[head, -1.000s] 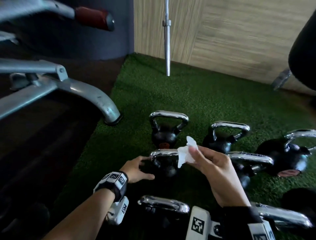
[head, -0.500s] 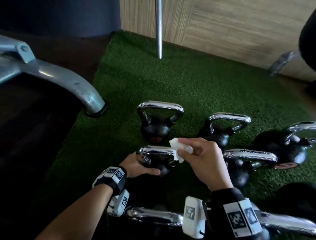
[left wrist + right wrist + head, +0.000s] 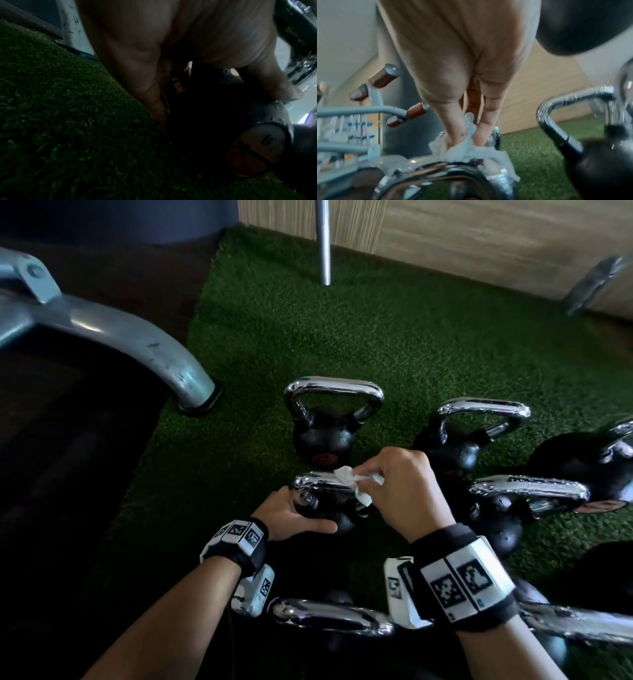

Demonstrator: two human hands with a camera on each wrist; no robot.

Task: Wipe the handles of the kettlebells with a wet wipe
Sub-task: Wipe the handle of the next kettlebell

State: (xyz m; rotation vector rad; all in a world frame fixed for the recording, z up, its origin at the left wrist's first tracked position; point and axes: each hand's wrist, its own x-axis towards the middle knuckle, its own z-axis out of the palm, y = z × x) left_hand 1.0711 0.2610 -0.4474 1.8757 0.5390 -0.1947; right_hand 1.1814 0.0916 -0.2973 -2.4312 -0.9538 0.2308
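Several black kettlebells with chrome handles stand on green turf. My left hand (image 3: 298, 510) curls around the black ball of the middle-left kettlebell (image 3: 342, 523), thumb lying along its front. In the left wrist view the fingers of that hand (image 3: 171, 67) wrap the dark ball (image 3: 214, 121). My right hand (image 3: 371, 484) pinches a crumpled white wet wipe (image 3: 349, 479) and presses it on the right part of this kettlebell's chrome handle (image 3: 313, 484). Seen from the right wrist, thumb and fingers (image 3: 479, 129) squeeze the wipe (image 3: 471, 150) against the handle (image 3: 453, 171).
Other kettlebells stand behind (image 3: 325, 436), to the right (image 3: 455, 450) (image 3: 500, 525) and far right (image 3: 582, 460); a chrome handle (image 3: 329, 618) lies close under my wrists. A grey machine leg (image 3: 137, 337) ends at the turf's left edge. A steel bar (image 3: 322, 241) leans on the wooden wall.
My right hand came down and leftward, bringing the wipe onto the chrome handle. My left hand closed around the kettlebell's ball. The head view tipped downward and closer.
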